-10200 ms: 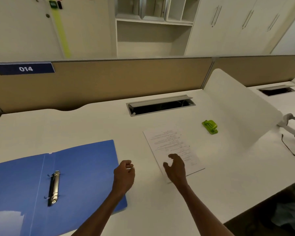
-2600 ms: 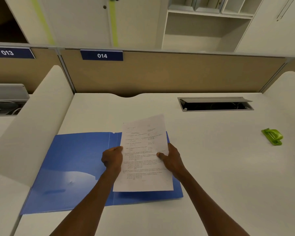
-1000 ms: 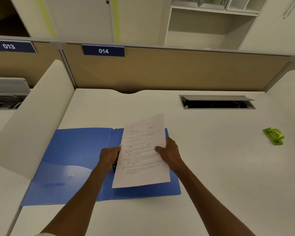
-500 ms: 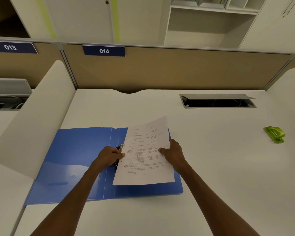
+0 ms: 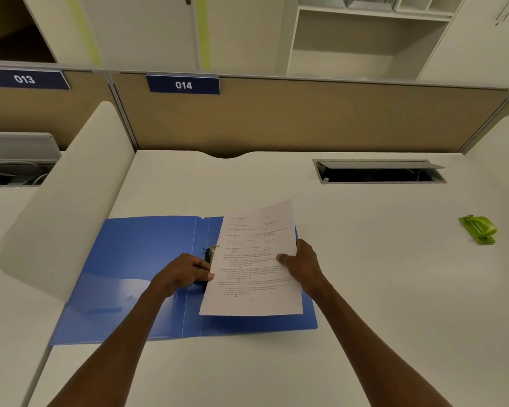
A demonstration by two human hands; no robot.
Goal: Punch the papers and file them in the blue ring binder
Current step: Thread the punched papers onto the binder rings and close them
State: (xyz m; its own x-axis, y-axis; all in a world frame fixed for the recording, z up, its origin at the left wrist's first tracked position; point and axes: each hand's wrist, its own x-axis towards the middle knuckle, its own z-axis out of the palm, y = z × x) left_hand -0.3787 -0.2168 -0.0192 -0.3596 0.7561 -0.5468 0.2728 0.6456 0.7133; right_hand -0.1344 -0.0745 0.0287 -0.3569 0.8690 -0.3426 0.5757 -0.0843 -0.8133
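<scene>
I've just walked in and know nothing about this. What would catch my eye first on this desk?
Most likely the open blue binder lying flat on the white desk, with a printed sheet of paper held over its right half. The right hand grips the sheet's right edge, while the left hand works at the metal ring clip in the binder's spine. Far to the right, alone on the desk, sits a bright green hole punch.
</scene>
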